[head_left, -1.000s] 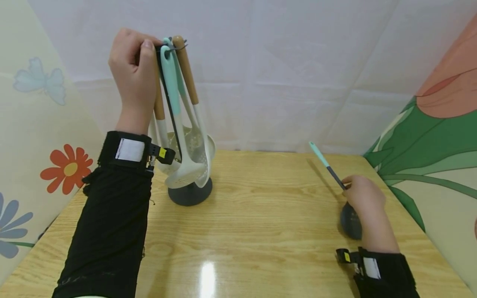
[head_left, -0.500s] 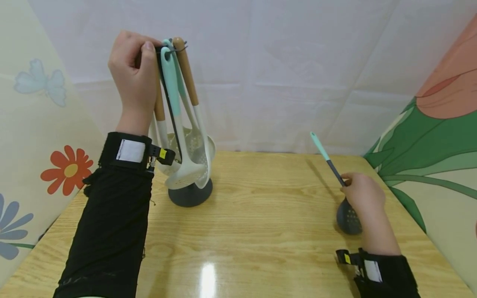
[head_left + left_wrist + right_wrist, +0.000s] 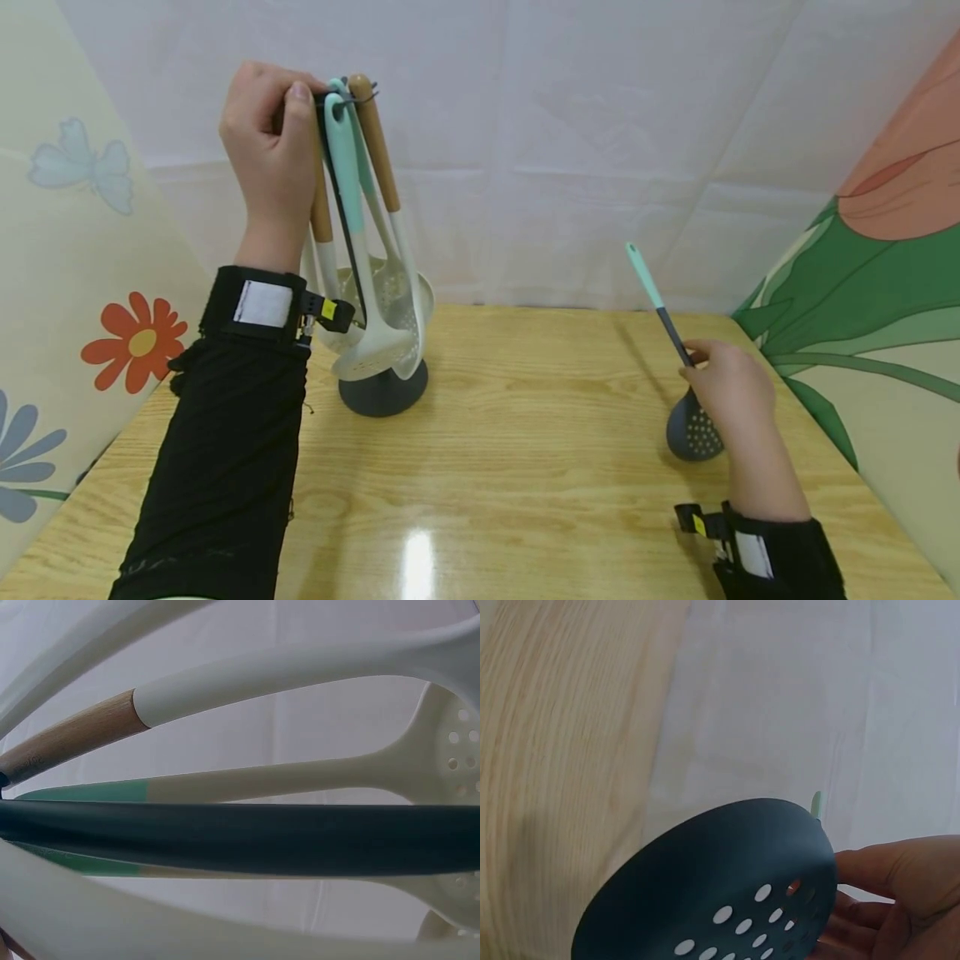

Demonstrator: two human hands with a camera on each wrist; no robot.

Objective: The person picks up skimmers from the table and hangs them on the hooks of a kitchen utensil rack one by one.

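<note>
The dark skimmer [image 3: 692,429] is pinched by its handle in the right hand [image 3: 726,387], tilted above the surface [image 3: 525,467]. The utensil stand [image 3: 352,233] is gripped at its top by the left hand [image 3: 270,154]. Hanging it calls for a free hook.

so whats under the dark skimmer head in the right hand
Bare light wooden table lies beneath the dark grey perforated skimmer spoon, which the right hand holds by its handle. Whether the head touches the wood cannot be told, and the hand covers the table just behind it.
</note>
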